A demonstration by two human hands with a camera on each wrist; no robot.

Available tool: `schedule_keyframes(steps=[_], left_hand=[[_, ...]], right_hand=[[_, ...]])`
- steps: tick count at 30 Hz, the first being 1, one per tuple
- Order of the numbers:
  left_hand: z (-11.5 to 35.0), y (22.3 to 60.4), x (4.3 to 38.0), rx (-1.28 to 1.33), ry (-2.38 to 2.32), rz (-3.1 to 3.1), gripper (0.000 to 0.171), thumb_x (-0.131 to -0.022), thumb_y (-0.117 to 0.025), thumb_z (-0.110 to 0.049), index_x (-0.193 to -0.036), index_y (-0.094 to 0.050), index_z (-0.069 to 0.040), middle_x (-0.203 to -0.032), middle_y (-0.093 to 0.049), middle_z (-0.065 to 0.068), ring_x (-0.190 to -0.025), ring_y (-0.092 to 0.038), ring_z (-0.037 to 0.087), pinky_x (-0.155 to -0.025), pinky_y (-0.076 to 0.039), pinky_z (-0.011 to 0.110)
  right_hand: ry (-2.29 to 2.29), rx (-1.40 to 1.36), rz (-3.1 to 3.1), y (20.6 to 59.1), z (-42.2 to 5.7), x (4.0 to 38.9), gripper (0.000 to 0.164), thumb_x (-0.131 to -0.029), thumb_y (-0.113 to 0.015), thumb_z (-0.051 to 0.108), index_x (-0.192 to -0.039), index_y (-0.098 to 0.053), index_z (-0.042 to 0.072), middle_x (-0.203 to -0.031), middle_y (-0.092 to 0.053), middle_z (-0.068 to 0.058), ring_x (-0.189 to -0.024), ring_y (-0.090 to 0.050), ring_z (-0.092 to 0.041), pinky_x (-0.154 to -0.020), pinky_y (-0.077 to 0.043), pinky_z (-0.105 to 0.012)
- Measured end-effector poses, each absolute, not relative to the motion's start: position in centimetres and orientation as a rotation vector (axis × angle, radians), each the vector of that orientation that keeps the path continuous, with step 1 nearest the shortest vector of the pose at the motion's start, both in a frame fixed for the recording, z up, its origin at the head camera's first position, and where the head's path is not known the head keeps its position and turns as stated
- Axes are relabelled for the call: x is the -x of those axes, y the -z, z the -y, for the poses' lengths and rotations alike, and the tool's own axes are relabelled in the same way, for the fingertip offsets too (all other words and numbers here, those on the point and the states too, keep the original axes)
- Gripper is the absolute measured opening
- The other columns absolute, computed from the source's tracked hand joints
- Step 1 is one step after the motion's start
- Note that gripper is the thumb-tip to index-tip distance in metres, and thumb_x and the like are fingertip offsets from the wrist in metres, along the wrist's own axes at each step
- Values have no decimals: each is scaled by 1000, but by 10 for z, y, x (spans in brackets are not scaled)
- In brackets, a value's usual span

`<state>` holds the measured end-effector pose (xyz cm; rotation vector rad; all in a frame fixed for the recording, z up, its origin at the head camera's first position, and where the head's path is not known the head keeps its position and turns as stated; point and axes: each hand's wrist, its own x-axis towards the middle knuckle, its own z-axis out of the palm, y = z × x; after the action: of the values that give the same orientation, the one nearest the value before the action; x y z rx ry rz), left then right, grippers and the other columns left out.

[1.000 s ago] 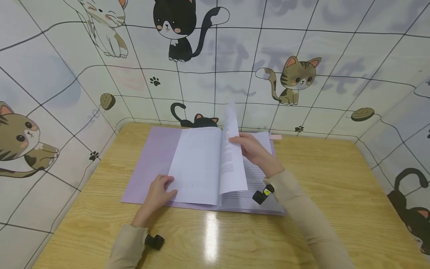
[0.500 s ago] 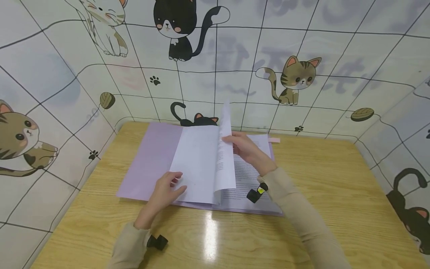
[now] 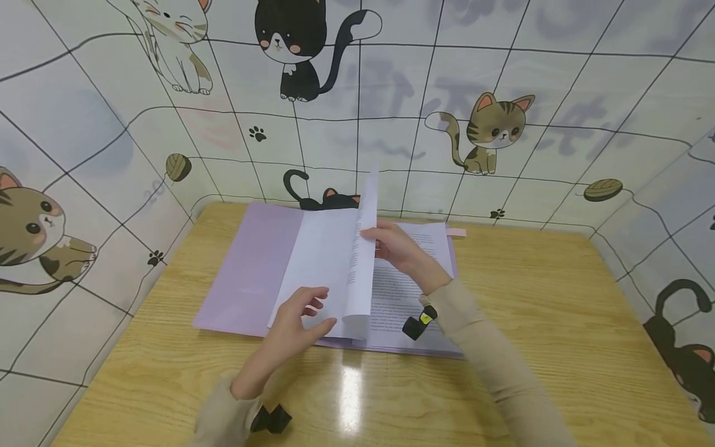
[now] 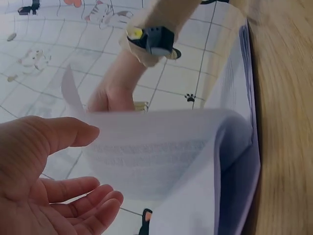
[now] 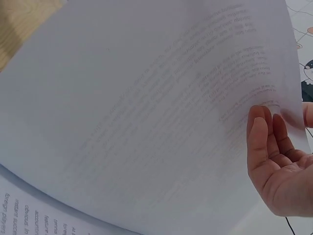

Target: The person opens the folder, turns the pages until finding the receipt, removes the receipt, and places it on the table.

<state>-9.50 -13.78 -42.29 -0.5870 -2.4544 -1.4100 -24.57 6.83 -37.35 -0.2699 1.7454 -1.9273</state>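
Note:
An open folder with a purple cover [image 3: 246,273] lies on the table, holding a stack of white printed pages. My right hand [image 3: 399,249] pinches the edge of a raised page [image 3: 362,273] between thumb and fingers. That page stands curved near the middle of the folder, and its print shows faintly through in the right wrist view, beside the right hand [image 5: 281,161]. Over the blank left page [image 3: 321,248] hovers my left hand [image 3: 296,326], its thumb and fingers spread apart. In the left wrist view the left hand [image 4: 58,171] faces the raised page with nothing between its fingers.
The wooden table [image 3: 558,323] extends around the folder on all sides. Behind it rises a wall [image 3: 391,81] with cat drawings. A pink tab [image 3: 456,233] sticks out at the folder's upper right. Printed text covers the right-hand page [image 3: 410,298].
My right hand has carried the raised page leftward. The left hand has lifted off the left page's edge and shifted right, toward the raised page.

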Motion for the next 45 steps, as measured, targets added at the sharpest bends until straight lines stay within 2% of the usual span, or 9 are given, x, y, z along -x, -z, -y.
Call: schedule_keyframes(steps=[4,12,17,23,28,35,39,45], left_hand=[[128,413,91,559,1417,2426,54,-68,-77,3,-117,-55,1,-111,-59,11,-89,-58,30,-74,-53,38],[113,402,89,578,1298,2311,59,-62,-77,4,-116,-53,4,-108,-57,14,-88,-56,26,-72,-52,38],[109,401,91,532,1253,2267,57,-59,-71,15,-113,-54,6,-104,-56,16,-86,-57,26,-69,-52,37],[110,401,93,480,1187,2246,55,-56,-63,27,-107,-56,8,-99,-56,18,-78,-57,24,-64,-54,35],[117,407,96,444,1135,2247,54,-57,-58,29,-107,-56,7,-95,-56,16,-73,-55,19,-61,-53,30],[132,418,101,443,1093,2235,47,-64,-56,28,-107,-56,8,-91,-56,15,-71,-53,18,-57,-51,25],[140,422,101,418,1098,2265,48,-64,-55,27,-109,-55,10,-90,-55,16,-71,-52,19,-56,-50,26],[151,430,101,352,1066,2322,48,-62,-54,25,-108,-54,12,-88,-56,17,-70,-52,20,-55,-50,28]], right_hand=[[1938,270,-1736,373,-64,243,43,-91,-48,6,-131,-43,-10,-99,-62,-5,-82,-61,-12,-72,-49,-27],[1937,260,-1725,377,-55,242,42,-91,-50,7,-128,-44,-10,-107,-62,-14,-82,-63,-13,-77,-50,-31],[1925,260,-1735,379,-50,240,43,-90,-51,8,-128,-44,-10,-108,-61,-15,-84,-62,-14,-78,-50,-33],[1904,271,-1735,382,-49,241,42,-90,-51,8,-127,-46,-10,-99,-65,-8,-81,-63,-13,-75,-51,-31],[1887,255,-1719,383,-50,241,35,-92,-52,12,-121,-49,-8,-87,-65,-2,-77,-62,-13,-68,-50,-26],[1871,285,-1714,384,-56,241,18,-92,-53,16,-102,-54,2,-86,-64,-2,-79,-62,-14,-69,-50,-26],[1852,290,-1741,387,-62,243,26,-92,-53,15,-109,-52,-5,-86,-63,-2,-79,-62,-13,-70,-50,-26],[1826,267,-1782,393,-73,247,27,-93,-52,16,-109,-52,-6,-88,-63,-3,-81,-62,-14,-72,-50,-27]])
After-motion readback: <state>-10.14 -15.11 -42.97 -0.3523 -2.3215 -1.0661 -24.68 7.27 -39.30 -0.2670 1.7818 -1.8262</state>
